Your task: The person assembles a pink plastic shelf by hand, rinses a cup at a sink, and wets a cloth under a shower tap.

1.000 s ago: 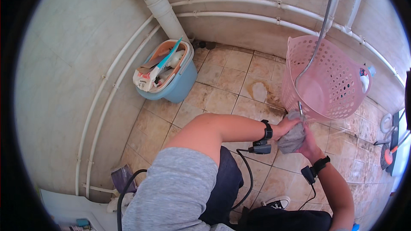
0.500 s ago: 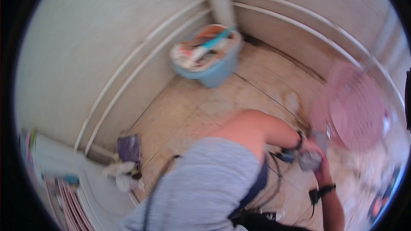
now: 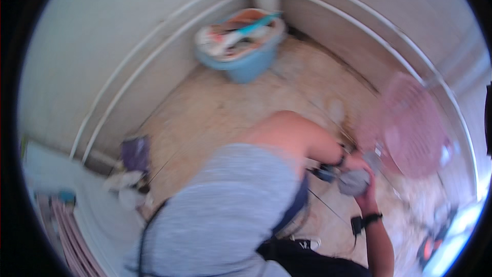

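Observation:
My left hand (image 3: pixel 356 161) reaches across to the right side of the head view and meets my right hand (image 3: pixel 367 198) low over the tiled floor. Between them is a soft-looking grey bundle (image 3: pixel 353 183), blurred, so I cannot tell its exact kind. Both hands are closed around it. A lighter grey part (image 3: pixel 372 161) shows just beyond my left fingers; whether it belongs to the same bundle is unclear. Close by, a pink perforated plastic basket (image 3: pixel 414 138) leans on its side near the wall. Each wrist wears a dark band, and a small black box hangs from the right one.
A light blue tub (image 3: pixel 247 66) holding assorted items and a teal-handled tool stands in the far corner. White pipes (image 3: pixel 154 47) run along both walls. At left are a purple packet (image 3: pixel 135 154) and a white cabinet-like unit (image 3: pixel 97 200). A shoe (image 3: pixel 309 243) shows below.
The whole view has shifted, so the tub, basket and packet sit higher or further left. Both hands keep hold of the grey bundle beside the basket.

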Demonstrator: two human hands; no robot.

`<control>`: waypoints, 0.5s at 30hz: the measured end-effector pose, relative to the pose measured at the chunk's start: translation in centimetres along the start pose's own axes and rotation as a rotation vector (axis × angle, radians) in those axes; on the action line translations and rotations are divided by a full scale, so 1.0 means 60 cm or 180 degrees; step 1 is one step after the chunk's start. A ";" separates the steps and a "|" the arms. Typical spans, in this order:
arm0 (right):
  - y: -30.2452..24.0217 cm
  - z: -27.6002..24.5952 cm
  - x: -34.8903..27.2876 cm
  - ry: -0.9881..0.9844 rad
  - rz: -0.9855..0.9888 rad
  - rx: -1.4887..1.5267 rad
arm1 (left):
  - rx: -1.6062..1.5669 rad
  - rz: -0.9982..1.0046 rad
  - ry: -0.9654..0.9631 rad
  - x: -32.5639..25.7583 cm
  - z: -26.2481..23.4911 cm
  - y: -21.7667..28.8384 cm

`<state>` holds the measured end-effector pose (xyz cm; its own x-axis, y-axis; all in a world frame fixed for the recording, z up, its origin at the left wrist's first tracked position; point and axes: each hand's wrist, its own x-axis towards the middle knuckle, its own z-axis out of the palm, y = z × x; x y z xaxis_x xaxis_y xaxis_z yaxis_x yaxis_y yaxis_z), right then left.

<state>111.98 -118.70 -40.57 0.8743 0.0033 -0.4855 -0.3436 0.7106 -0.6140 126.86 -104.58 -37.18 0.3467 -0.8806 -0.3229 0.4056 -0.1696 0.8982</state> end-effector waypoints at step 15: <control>-0.018 0.126 0.030 0.0146 -0.0509 -0.0089 | 0.0097 -0.0793 0.0703 0.041 -0.048 -0.030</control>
<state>116.52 -114.16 -36.08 0.9023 -0.1408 -0.4075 -0.2112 0.6797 -0.7024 129.41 -105.20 -40.46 0.4163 -0.6939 -0.5876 0.4765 -0.3838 0.7909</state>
